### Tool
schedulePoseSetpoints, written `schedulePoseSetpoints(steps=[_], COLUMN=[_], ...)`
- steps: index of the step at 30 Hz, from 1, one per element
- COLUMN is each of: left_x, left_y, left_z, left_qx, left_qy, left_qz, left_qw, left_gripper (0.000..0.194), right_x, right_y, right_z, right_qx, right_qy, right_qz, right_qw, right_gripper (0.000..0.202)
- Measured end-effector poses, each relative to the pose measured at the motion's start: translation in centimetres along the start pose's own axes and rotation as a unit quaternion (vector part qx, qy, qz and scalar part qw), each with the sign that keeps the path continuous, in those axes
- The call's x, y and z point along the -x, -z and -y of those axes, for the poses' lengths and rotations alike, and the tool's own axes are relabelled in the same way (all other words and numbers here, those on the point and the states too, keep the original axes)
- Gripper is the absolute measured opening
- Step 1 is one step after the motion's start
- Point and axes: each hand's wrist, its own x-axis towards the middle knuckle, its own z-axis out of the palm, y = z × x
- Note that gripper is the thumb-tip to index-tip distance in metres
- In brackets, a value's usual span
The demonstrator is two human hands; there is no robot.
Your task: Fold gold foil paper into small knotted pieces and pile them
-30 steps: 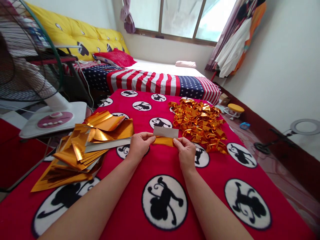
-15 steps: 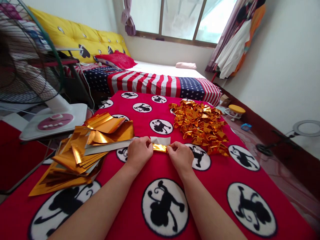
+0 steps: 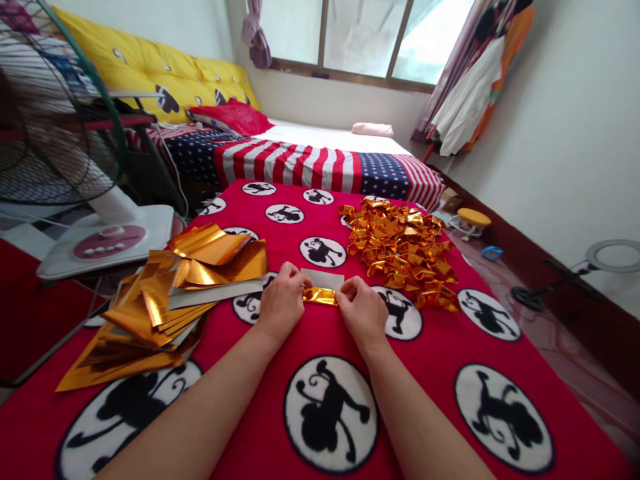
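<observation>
A gold foil sheet lies on the red cloth, its near edge folded into a shiny strip and its pale side showing beyond. My left hand pinches the strip's left end. At the right end, the fingers of my right hand are closed on the same sheet. Left of my hands is a loose stack of gold foil sheets, some with pale backs. To the right sits a heap of folded gold foil pieces.
A fan stands at the left beside the cloth-covered surface. Behind it is a bed with a flag-patterned cover. A yellow stool and a ring-shaped stand are on the right.
The fingers of my left hand have risen slightly and shifted at the strip's end. More of the sheet's pale part shows between my hands.
</observation>
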Motion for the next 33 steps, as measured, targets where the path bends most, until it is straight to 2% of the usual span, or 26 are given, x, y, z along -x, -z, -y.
schedulePoseSetpoints(steps=[3, 9, 13, 17, 20, 27, 33], left_x=[-0.2, -0.5, -0.7, -0.7, -0.6, -0.6, -0.8], left_y=[-0.1, 0.3, 0.6, 0.9, 1.0, 0.8, 0.8], left_z=[0.4, 0.2, 0.2, 0.3, 0.2, 0.1, 0.5], left_qx=[0.026, 0.04, 0.061, 0.06, 0.056, 0.056, 0.061], left_qy=[-0.034, -0.003, -0.002, -0.002, 0.003, 0.008, 0.0], left_qz=[0.025, 0.038, 0.067, 0.082, 0.087, 0.09, 0.104], left_qw=[0.999, 0.998, 0.996, 0.995, 0.995, 0.994, 0.993], left_gripper=[0.03, 0.019, 0.023, 0.023, 0.021, 0.02, 0.015], right_x=[0.1, -0.1, 0.2, 0.9, 1.3, 1.6, 1.3], right_y=[0.0, 0.1, 0.2, -0.1, -0.4, -0.5, -0.2], right_z=[0.0, -0.1, 0.3, 1.2, 1.7, 1.8, 0.8], right_qx=[-0.005, -0.005, 0.013, 0.051, 0.079, 0.089, 0.041], right_qy=[0.016, 0.012, 0.011, 0.031, 0.037, 0.045, 0.052], right_qz=[0.002, 0.01, 0.018, -0.003, -0.018, -0.02, 0.007], right_qw=[1.0, 1.0, 1.0, 0.998, 0.996, 0.995, 0.998], right_gripper=[0.009, 0.013, 0.016, 0.034, 0.041, 0.035, 0.017])
